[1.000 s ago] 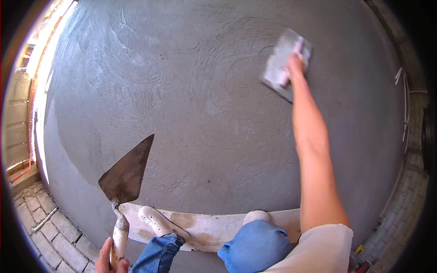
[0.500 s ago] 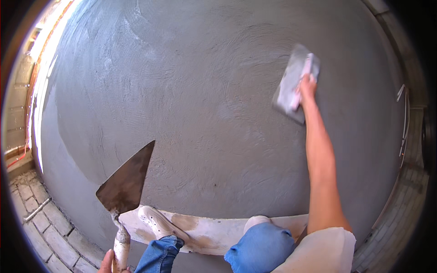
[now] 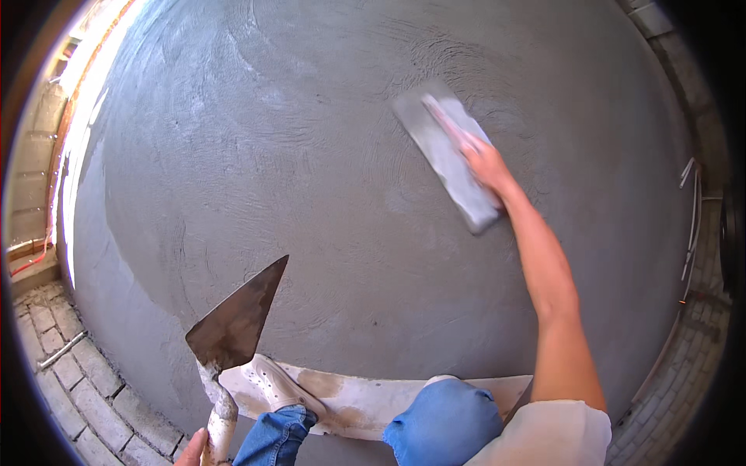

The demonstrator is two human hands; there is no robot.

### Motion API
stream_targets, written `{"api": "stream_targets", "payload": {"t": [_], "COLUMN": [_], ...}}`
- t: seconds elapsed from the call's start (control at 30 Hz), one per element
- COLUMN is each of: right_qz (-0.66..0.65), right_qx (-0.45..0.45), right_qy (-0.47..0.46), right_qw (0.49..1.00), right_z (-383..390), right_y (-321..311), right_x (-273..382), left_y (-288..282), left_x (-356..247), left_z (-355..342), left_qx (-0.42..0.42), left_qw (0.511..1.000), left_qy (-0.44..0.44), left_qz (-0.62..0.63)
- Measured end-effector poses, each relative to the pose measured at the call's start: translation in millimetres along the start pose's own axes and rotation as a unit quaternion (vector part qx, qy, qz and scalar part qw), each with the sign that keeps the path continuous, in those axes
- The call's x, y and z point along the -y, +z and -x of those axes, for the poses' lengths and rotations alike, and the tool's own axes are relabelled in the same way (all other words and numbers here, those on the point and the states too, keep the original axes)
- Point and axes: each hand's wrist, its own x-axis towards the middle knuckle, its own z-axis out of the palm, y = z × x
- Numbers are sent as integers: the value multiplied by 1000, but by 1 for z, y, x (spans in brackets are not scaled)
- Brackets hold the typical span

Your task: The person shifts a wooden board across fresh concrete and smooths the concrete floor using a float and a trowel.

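Observation:
My right hand (image 3: pixel 483 163) grips the pink handle of a rectangular metal float (image 3: pixel 426 132), which lies, somewhat blurred, on a broad grey cement surface (image 3: pixel 326 202) marked with swirls. Low at the left, my left hand (image 3: pixel 194 449), mostly cut off by the frame's edge, holds the white handle of a pointed trowel (image 3: pixel 237 318) whose dark blade is raised in front of me. My shoe (image 3: pixel 280 384) rests on a pale, stained board (image 3: pixel 350 408) along the bottom of the view, beside my jeans-covered knee (image 3: pixel 443 423).
Brick paving (image 3: pixel 85 396) borders the cement at the lower left. A block wall (image 3: pixel 35 179) with a red cable and a bright gap stands along the left. At the right are thin pale pipes (image 3: pixel 691 225) and more brickwork (image 3: pixel 660 404).
My right hand has swung left with the float, whose top now tilts to the left. The trowel in my left hand has shifted slightly right and down.

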Motion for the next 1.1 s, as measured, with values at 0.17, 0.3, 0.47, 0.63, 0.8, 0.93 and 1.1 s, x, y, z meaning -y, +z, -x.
{"api": "stream_targets", "payload": {"t": [0.17,0.3,0.47,0.63,0.8,0.93,1.1], "right_qz": [-126,-173,-173,-325,-445,-621,-669], "right_qx": [-50,-173,62,20,97,178,6], "right_qy": [530,570,419,404,293,255,333], "right_qw": [837,784,889,855,841,719,664], "right_z": [-4,-76,-69,24,19,-18,-32], "right_y": [-80,-31,15,52,-49,-142,-164], "right_x": [-34,-55,65,168,278,315,303], "left_y": [4,9,24,39,59,94,132], "left_x": [9,16,2,-17,-111,-174,-226], "left_z": [1,5,-1,-8,-12,-59,-127], "left_qx": [-41,-48,-92,-44,-107,-85,76], "left_qw": [998,997,990,988,971,939,897], "left_qy": [42,-13,100,91,138,268,425], "left_qz": [12,54,45,120,164,197,99]}}
